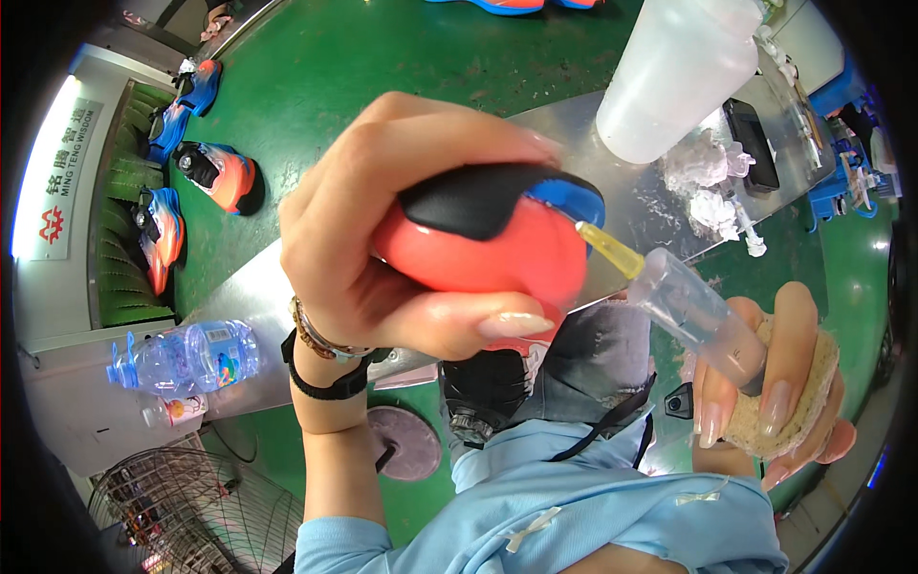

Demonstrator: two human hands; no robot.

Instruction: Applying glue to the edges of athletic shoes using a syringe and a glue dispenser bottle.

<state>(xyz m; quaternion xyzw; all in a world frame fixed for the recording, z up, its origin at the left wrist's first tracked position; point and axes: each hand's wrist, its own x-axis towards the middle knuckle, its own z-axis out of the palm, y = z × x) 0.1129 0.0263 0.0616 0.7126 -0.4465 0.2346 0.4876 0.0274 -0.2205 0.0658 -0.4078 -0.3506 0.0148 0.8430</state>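
A coral-red shoe (459,253) with black and blue parts is raised in front of me, one end turned toward my view. My left hand (330,215) wraps round that end, fingers over the top and thumb along the lower side. Further down, the shoe's black part with a dial shows over my lap. In my right hand (779,383) is a clear syringe (693,311) with a yellow tapered tip, pointing up and left at the shoe's blue and coral border. Whether the tip touches, I cannot tell. A pale, rough-edged pad (819,397) is also in that hand.
On the metal bench (258,297) stand a large white bottle (669,81), crumpled tissue (703,182) and a black phone-like device (754,143). A water bottle (196,356) lies at the left. Several shoes (215,177) are beyond, and a wire-caged fan (206,507) is lower left.
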